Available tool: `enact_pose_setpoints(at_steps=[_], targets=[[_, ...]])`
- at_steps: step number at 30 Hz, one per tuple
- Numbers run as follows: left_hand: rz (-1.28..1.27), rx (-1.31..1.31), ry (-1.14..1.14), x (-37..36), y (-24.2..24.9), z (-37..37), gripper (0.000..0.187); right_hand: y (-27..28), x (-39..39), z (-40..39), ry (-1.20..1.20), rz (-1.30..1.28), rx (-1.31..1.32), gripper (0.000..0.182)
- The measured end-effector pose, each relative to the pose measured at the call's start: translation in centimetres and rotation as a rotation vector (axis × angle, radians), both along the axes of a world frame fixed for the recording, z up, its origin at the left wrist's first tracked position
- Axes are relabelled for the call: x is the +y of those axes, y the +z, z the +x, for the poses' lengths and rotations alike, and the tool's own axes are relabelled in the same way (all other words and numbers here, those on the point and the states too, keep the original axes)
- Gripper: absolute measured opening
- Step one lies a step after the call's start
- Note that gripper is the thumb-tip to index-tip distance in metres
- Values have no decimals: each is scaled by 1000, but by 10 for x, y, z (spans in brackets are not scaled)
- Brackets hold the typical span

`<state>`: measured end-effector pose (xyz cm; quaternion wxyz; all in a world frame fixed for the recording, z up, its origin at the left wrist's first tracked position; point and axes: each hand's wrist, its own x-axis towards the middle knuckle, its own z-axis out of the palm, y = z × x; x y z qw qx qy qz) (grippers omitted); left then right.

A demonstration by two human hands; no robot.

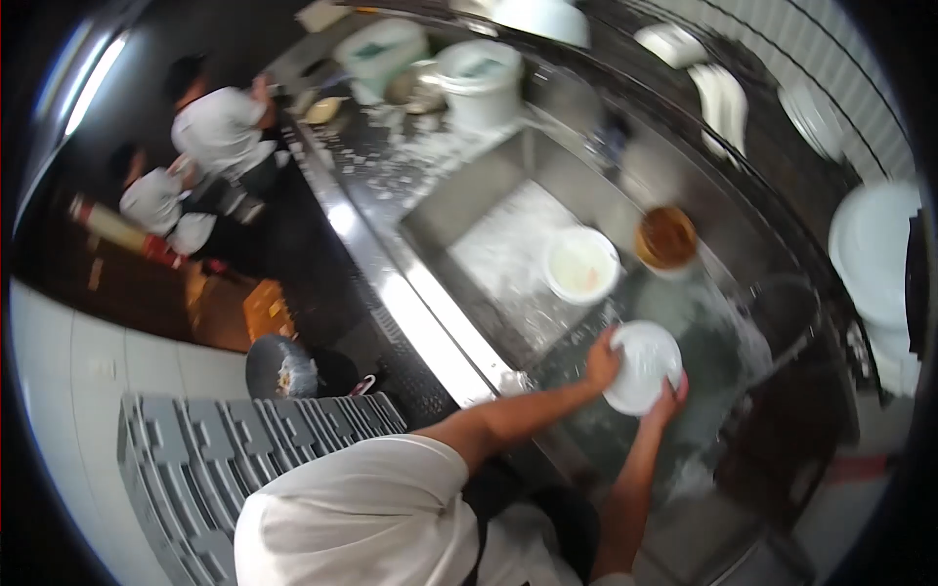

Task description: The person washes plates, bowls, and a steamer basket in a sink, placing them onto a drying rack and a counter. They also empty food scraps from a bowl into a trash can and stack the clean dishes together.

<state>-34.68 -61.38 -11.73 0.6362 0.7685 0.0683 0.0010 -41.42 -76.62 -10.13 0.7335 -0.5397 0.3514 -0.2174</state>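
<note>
A round white plate [642,369] is held between both my hands above the water-filled sink basin [576,400]. My left hand [604,359] grips its left edge, fingers closed on the rim. On the lower right edge, my right hand [666,400] is closed round the rim too. Just beyond the plate, a white tub [582,266] with pale liquid stands by the neighbouring metal sink [459,220]. A brown bowl [666,237] sits near the basin's back edge. Parts of my fingers are hidden by the plate.
White buckets [479,83] stand on the wet steel counter [391,166]. Plates [813,119] rest on a rack to the right. Stacked grey crates [244,439], a black wok [288,367] and an orange crate [267,311] are at left. Two people [223,127] are farther back.
</note>
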Motion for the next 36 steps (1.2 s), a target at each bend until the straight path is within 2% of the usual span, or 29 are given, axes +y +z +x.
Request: enact_pose_setpoints(at_steps=[1,2,4,7,8,11,13,16,17,18,19,21,22,23,24,25,27,28,30,32,33,34,35,36], targets=[[-28,81,40,1,10,3,47,10,5,3,6,18,10,51],[-62,47,40,4,-4,6,47,16,11,10,2,32,28,51],[-93,208,-39,18,13,14,49,40,22,19,50,-5,78,53],[-272,370,-103,21,22,35,51,58,28,21,56,-72,214,57],[-266,315,-140,27,29,42,51,60,33,24,64,-85,262,58],[-253,121,-280,31,46,49,52,38,18,17,284,353,217,65],[-243,-63,-395,33,41,55,51,8,10,12,335,451,178,65],[61,62,-534,36,48,61,46,-37,4,12,449,512,173,68],[200,5,-440,30,25,63,39,-53,-1,3,446,485,214,70],[327,-43,-376,24,-10,61,34,-63,-4,4,446,413,267,69],[748,-42,-688,21,-52,74,27,-84,-8,8,446,219,331,68],[274,16,-793,38,-61,68,33,-101,-16,8,470,-504,619,65],[12,655,-568,40,14,60,37,-102,-16,-1,453,-784,745,64],[-57,308,-562,34,-93,54,39,-94,-12,0,421,-977,824,62],[-199,416,-411,30,-89,39,42,-92,-7,5,411,-1041,806,61],[-182,259,-506,34,-83,31,43,-94,-7,16,450,-960,714,60],[333,-99,-684,26,-105,18,44,-100,11,27,528,-910,561,56],[450,-116,-625,23,-88,10,45,-106,22,31,563,-946,496,53],[477,8,-515,22,-43,11,45,-108,38,32,650,-1108,388,48],[455,173,-468,30,-8,20,45,-82,32,15,714,-1419,346,43],[457,252,-458,34,3,27,46,-61,28,11,647,-1491,352,41],[460,331,-448,37,14,34,46,-23,25,11,528,-1434,379,42],[457,409,-432,40,17,45,47,-9,20,11,414,-1377,401,43],[469,408,-427,42,12,51,47,-7,16,13,390,-1019,448,43]])
